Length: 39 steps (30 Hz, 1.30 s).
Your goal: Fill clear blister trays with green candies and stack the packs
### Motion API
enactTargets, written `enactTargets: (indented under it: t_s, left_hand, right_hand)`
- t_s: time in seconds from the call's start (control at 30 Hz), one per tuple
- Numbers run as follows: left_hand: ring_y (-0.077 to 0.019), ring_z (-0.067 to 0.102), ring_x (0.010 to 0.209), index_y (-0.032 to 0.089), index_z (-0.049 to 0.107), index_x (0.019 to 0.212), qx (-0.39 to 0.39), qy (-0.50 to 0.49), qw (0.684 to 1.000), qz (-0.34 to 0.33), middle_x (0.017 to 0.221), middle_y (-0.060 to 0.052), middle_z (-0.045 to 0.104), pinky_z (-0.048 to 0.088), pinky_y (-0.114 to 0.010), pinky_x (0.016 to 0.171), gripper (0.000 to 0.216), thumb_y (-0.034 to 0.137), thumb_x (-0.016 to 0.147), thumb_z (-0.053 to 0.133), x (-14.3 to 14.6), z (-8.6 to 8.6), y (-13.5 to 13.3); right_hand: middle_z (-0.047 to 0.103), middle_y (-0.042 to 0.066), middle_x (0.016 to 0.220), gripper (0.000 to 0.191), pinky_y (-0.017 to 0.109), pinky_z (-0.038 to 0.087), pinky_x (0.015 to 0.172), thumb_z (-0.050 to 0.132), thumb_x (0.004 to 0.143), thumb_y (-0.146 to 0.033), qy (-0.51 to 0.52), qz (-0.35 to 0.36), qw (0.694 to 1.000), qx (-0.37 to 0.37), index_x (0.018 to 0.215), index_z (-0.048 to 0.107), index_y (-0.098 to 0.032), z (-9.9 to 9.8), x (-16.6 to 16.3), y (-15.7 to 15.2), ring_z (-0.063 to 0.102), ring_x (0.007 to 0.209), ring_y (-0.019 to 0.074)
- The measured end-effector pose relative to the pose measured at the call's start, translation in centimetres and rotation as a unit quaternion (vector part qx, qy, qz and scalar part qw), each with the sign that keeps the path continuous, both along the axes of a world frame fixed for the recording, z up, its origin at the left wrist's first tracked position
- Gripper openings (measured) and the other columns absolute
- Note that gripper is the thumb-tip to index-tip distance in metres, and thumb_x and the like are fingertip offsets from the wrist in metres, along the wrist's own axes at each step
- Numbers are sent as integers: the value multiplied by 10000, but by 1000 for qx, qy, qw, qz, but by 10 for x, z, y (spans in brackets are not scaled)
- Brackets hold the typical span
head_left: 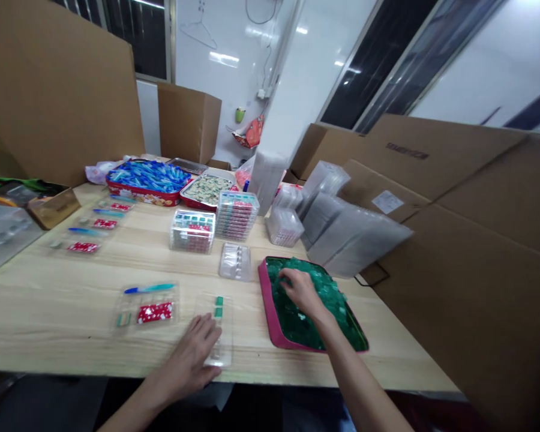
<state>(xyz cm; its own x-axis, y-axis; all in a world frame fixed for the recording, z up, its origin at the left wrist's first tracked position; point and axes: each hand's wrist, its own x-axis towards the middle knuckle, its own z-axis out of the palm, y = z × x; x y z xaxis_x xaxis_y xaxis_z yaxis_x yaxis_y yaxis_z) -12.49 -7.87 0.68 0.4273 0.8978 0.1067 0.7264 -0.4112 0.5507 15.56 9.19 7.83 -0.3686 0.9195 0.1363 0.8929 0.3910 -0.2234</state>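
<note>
My left hand (197,354) lies flat with fingers spread on a clear plastic blister tray (216,327) near the table's front edge. Two small green pieces (218,306) sit in that tray's far end. My right hand (300,290) reaches into a pink-rimmed tray (269,312) full of small green pieces, fingers curled down among them; whether they hold anything is hidden. To the left lies a filled clear pack (146,305) with a blue pen-like item and a red packet.
Stacks of clear packs (192,230) and empty clear trays (236,261) stand mid-table. A red tin of blue items (147,180) and another tin (206,191) sit at the back. Several filled packs (94,231) lie left. Cardboard boxes (477,240) wall the right side.
</note>
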Motion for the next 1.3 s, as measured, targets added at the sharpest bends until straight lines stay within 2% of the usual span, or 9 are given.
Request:
enactTargets:
  t_s: [0.1,0.23,0.4,0.63,0.83,0.9,1.0,1.13,1.3]
  left_hand:
    - [-324,344,1324,169,433,1282,-8,8,1000,6,1393,-166,429,297,-533,1088,602,209,725,658,0,14,-6]
    - [-290,462,1190,187,548,1076,-22,25,999,23,1243,-114,539,373,-485,1031,337,161,746,616,3,29,-12]
    - [-259,489,1132,182,573,972,-11,31,999,23,1078,-79,599,362,-460,1041,201,134,778,573,5,21,-14]
    - [-273,513,1154,185,606,950,41,20,998,32,1077,-88,632,387,-486,1038,242,68,746,551,6,-2,-14]
    - [-292,562,1122,227,616,970,110,-12,994,24,1090,-81,659,454,-506,985,283,80,746,526,1,-27,-11]
    - [-293,564,1126,238,616,980,119,-17,992,20,1089,-72,663,458,-507,986,285,91,752,528,0,-33,-10]
    - [-290,568,1123,242,614,977,124,-18,992,26,1071,-62,669,460,-511,987,282,88,756,529,-1,-36,-9]
    - [-296,569,1121,231,601,981,123,-9,992,23,1076,-68,665,466,-511,979,286,79,747,538,0,-33,-9]
    - [-268,555,1127,212,593,913,75,-12,997,31,1048,-68,651,421,-490,1019,245,46,751,515,3,-15,-12]
  right_hand:
    - [693,55,853,174,314,430,772,563,774,-174,116,11,993,2,919,658,-177,2,-15,-17,623,819,212]
    - [685,29,791,109,282,457,727,580,773,-154,219,126,964,-80,834,663,-191,-10,-58,-54,627,744,179]
    - [662,28,800,201,271,450,745,582,727,-25,196,188,955,-117,818,664,-184,-39,-105,-81,607,786,174]
    - [649,40,788,188,267,427,767,557,750,-23,96,220,967,-83,742,670,-173,-53,-121,-93,593,795,175]
    - [672,34,879,156,251,448,766,583,807,-98,149,206,966,-50,889,672,-196,-34,-98,-81,615,829,163]
    - [678,43,914,156,261,443,800,556,829,-103,142,139,980,-5,887,670,-194,-18,-76,-58,616,874,167]
    - [687,74,977,185,293,419,840,541,820,-87,-5,-15,999,35,902,677,-181,2,-40,-15,604,949,199]
    - [705,136,947,247,311,408,818,591,738,-51,-77,-62,995,16,947,687,-139,8,-11,22,613,948,251]
    - [703,145,963,309,291,414,773,530,720,-27,-95,-50,994,-2,970,675,-136,8,0,18,630,912,246]
